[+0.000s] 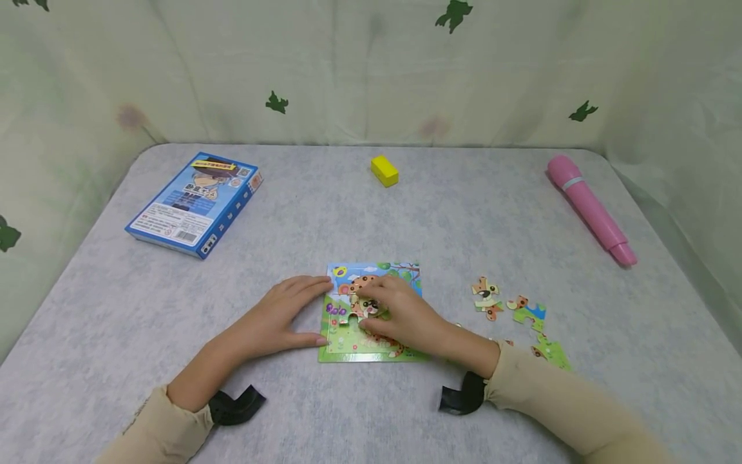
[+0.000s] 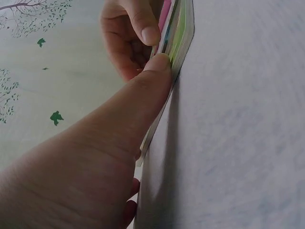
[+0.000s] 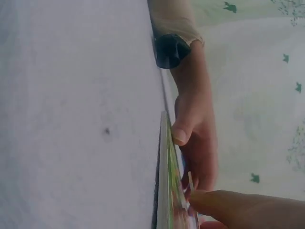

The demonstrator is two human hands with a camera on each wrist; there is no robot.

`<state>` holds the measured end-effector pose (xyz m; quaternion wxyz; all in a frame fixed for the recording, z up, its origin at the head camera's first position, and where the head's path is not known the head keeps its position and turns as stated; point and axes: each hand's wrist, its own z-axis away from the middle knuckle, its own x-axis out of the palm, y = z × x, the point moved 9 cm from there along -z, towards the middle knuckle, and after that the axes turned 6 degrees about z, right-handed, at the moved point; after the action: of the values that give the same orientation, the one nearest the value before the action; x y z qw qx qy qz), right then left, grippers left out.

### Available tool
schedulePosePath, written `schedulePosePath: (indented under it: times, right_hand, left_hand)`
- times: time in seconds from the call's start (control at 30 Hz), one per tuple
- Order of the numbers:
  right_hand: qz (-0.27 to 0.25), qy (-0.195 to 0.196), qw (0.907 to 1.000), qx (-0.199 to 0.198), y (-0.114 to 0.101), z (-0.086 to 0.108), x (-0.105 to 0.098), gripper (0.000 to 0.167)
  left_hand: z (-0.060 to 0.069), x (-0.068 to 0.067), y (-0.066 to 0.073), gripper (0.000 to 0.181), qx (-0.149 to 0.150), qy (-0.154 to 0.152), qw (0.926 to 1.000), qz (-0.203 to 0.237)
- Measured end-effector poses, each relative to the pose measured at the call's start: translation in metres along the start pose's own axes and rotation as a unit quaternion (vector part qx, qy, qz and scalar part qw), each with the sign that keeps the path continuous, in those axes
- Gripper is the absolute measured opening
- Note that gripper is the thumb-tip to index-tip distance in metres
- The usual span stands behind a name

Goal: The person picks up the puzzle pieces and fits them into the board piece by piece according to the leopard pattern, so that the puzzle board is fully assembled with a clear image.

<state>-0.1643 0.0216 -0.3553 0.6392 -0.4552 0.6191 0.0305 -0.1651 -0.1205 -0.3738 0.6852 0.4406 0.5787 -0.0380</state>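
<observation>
A jigsaw puzzle board (image 1: 371, 356) with a cartoon animal picture lies flat on the table. My right hand (image 1: 400, 312) is over its middle and pinches a puzzle piece (image 1: 366, 305) between thumb and fingers. Edge-on in the right wrist view, the thin piece stands slightly off the board beside the thumb. My left hand (image 1: 284, 312) rests at the board's left side, its fingertips and thumb touching the edge with fingers fairly straight. Loose puzzle pieces (image 1: 529, 313) lie right of the board, some partly hidden by the right forearm.
A blue box (image 1: 191, 203) lies at the back left of the table. Near the back middle stands a yellow block (image 1: 385, 171). A pink microphone-shaped object (image 1: 592, 209) lies at the right. Black wrist mounts (image 1: 236, 406) stick out below both sleeves.
</observation>
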Motion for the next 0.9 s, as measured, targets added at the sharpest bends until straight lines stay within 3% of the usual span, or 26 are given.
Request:
schedulePosePath:
  times: [0.43, 0.7, 0.9]
  right_hand:
    - [0.06, 0.001, 0.9982, -0.009, 0.0, -0.011, 0.012, 0.042]
    - [0.069, -0.011, 0.9975, -0.003, -0.001, -0.012, 0.013, 0.045]
    - [0.089, -0.061, 0.9942, -0.006, -0.002, -0.008, 0.015, 0.058]
  left_hand:
    - [0.001, 0.001, 0.005, 0.06, 0.046, 0.008, 0.9987, -0.021]
    - [0.001, 0.0, 0.005, 0.058, 0.045, 0.011, 0.9988, -0.017]
    - [0.001, 0.0, 0.005, 0.058, 0.04, 0.006, 0.999, -0.02]
